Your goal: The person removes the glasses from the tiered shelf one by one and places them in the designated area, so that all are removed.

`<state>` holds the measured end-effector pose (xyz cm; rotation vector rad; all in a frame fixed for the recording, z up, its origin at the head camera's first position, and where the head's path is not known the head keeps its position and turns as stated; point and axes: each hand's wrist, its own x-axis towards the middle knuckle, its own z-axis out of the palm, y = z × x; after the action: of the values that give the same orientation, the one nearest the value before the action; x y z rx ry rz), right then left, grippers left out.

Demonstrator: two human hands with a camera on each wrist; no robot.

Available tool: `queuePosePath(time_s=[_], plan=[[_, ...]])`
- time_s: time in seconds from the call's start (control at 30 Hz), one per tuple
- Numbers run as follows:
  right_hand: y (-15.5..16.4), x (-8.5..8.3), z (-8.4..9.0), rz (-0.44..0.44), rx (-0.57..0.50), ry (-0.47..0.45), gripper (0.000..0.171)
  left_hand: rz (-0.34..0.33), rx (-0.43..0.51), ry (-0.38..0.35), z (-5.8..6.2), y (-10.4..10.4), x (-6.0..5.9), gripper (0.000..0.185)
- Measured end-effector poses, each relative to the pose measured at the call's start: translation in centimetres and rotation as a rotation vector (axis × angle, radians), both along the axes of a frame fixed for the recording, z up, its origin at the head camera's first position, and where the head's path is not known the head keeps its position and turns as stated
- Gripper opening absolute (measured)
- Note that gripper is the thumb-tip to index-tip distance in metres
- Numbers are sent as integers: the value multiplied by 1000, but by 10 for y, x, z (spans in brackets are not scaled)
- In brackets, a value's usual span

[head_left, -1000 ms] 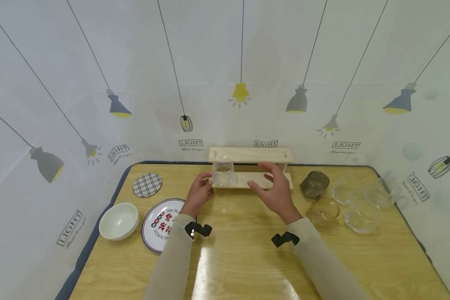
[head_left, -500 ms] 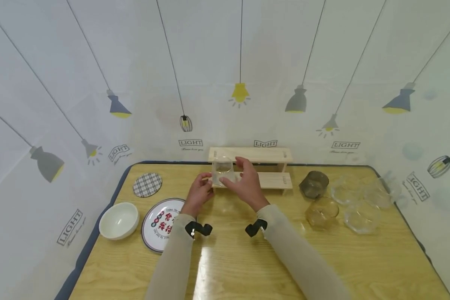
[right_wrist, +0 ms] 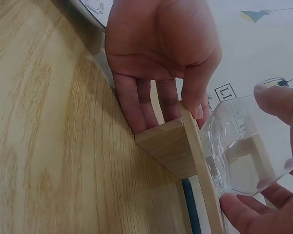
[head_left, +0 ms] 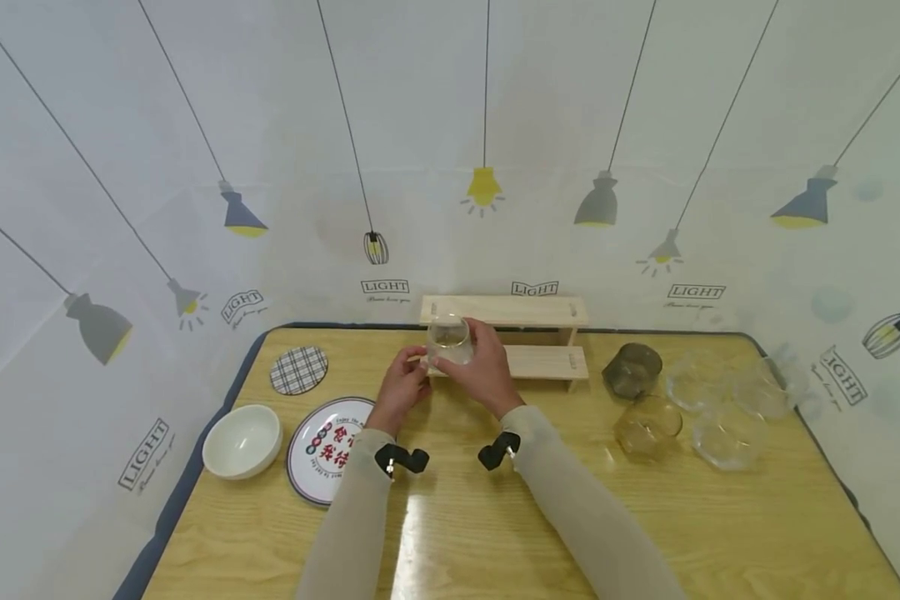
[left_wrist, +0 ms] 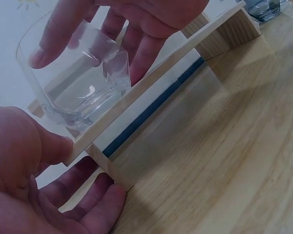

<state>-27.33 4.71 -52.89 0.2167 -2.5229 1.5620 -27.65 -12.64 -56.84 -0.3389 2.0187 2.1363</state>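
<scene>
In the head view, a clear glass point(head_left: 448, 342) stands on the left end of the lower step of a small two-step wooden shelf point(head_left: 543, 361) at the back of the worktop point(head_left: 495, 517). The right hand point(head_left: 480, 371) has its grip round the glass, fingers curled about its right side, while the left hand point(head_left: 401, 387) holds the left end of the shelf with thumb and fingers. To the left lie a checked coaster point(head_left: 298, 370), a printed plate point(head_left: 328, 448) and a white bowl point(head_left: 242, 441); to the right of the shelf are a dark glass point(head_left: 632, 369), an amber glass point(head_left: 647, 427) and a cluster of clear glass dishes point(head_left: 727, 408). In the left wrist view, the glass point(left_wrist: 80, 80) sits upright on the thin shelf board point(left_wrist: 151, 83), with the right hand's fingers point(left_wrist: 58, 34) wrapped over its rim and side; the left hand point(left_wrist: 34, 185) pinches the board's end, thumb on its edge and fingers under it against the shelf's wooden foot. In the right wrist view, the left hand point(right_wrist: 161, 58) hangs over the end of the shelf point(right_wrist: 173, 144), fingertips pressed on its end block, and the glass point(right_wrist: 244, 146) rests on the board, held between the right hand's thumb point(right_wrist: 244, 212) below and a finger above.
</scene>
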Motion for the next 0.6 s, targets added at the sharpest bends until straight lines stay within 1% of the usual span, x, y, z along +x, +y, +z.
queuePosePath(time_s=[0.1,0.2,0.3,0.43,0.6], plan=[[2,0,-1,2,-1,4,80,-9,-5,-7,-1,0,-1,30],[4,2,0,25,-13,10,78,-12,-21,-4,1,-2,-1,30],[12,10,1,53,-42,18,77,-12,-31,7,0,-1,-1,31],[25,28,4,86,-84,22,77,1,-31,28,0,1,0,30],[46,59,8,132,-71,36,79,0,-34,19,-2,0,-1,30]])
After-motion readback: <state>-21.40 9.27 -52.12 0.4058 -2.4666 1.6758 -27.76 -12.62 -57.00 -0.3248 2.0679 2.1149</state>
